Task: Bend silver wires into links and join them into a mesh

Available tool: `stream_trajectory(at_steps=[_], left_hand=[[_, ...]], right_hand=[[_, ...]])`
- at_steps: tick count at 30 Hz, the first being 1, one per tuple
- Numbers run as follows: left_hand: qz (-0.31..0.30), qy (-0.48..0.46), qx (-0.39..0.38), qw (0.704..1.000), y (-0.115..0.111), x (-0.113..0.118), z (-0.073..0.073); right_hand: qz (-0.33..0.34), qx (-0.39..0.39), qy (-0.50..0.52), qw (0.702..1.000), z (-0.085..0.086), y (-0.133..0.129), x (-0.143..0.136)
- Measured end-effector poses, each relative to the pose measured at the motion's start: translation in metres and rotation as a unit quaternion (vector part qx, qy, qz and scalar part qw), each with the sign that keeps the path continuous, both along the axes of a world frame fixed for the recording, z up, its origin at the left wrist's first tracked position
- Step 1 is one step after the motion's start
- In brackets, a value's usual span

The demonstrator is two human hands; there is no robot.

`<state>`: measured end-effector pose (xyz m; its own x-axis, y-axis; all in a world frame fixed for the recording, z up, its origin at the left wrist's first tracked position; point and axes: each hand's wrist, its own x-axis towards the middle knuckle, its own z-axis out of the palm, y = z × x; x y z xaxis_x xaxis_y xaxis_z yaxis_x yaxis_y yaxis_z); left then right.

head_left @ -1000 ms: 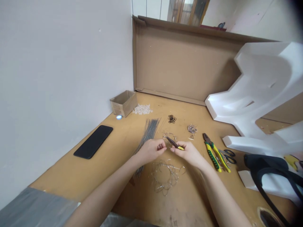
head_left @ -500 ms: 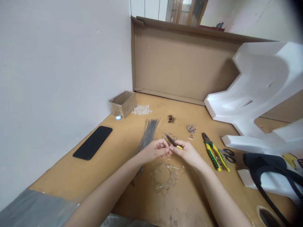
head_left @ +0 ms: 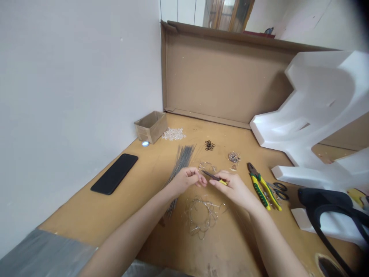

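Note:
Over the middle of the table, my right hand (head_left: 235, 188) is closed around needle-nose pliers (head_left: 211, 176) with dark jaws and a yellow handle. Their tip points left, close to the fingers of my left hand (head_left: 190, 181). Those fingers are curled in a pinch; whatever they hold is too small to make out. Just beyond the hands lies a thin wire ring (head_left: 208, 166). A larger tangle of bent wire loops (head_left: 201, 219) rests nearer to me. Under and beside my left hand is a bundle of straight grey wires (head_left: 183, 158).
Green-yellow pliers (head_left: 261, 188) and scissors (head_left: 279, 189) lie right. Black rings (head_left: 210, 145), a metal ring pile (head_left: 234, 157) and clear beads (head_left: 174, 134) sit farther back. A phone (head_left: 115, 174) and cardboard box (head_left: 151, 127) are left; white foam (head_left: 317, 100) stands right.
My right hand has drawn a little to the right with the needle-nose pliers, opening a gap between my hands. The plier tip now points more to the left.

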<state>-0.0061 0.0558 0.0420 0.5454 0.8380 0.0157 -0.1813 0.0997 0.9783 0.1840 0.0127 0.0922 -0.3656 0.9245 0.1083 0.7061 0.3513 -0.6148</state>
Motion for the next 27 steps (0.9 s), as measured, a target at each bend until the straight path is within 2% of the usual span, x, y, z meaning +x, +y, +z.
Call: stream_trajectory(at_steps=[3,5,9,15,20,27], left_hand=[[0.071,-0.025,0.022,0.997,0.004,-0.006,0.006],[0.088,-0.021,0.05,0.995,0.006,-0.01,0.009],[0.083,0.006,0.091,0.992,0.006,-0.011,0.012],[0.082,0.003,0.135,0.987,-0.001,-0.006,0.011],[0.091,0.03,0.197,0.976,-0.006,-0.007,0.017],[0.081,0.077,0.25,0.962,-0.006,-0.008,0.013]], right_hand=[[-0.008,0.072,-0.088,0.993,0.006,-0.003,0.011],[0.002,0.088,-0.135,0.987,0.009,-0.005,0.017],[0.02,0.085,-0.177,0.98,0.009,-0.009,0.018],[-0.015,0.13,-0.251,0.959,0.006,-0.016,0.005],[-0.013,0.129,-0.268,0.955,0.008,-0.019,-0.002],[-0.021,0.136,-0.289,0.947,0.007,-0.018,-0.002]])
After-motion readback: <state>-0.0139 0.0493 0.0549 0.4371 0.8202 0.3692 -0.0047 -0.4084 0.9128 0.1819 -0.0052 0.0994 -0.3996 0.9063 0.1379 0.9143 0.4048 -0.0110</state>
